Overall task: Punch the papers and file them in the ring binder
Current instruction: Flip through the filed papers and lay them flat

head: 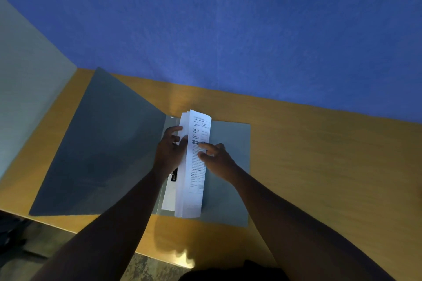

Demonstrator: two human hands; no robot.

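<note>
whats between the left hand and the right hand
In the head view, the standing stack of printed papers lies between the left hand and the right hand, over the open binder.

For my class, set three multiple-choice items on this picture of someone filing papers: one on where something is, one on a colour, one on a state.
1. Where does the binder lie?
A. on the wooden desk
B. on the floor
C. on a chair

2. What colour is the wall behind the desk?
A. red
B. blue
C. white

3. How is the binder?
A. shut
B. standing upright
C. open

Key: 1 A, wood shows all round it. 2 B, blue fills the upper picture. 3 C, both covers are spread, with the papers between the left hand and right hand.
</note>
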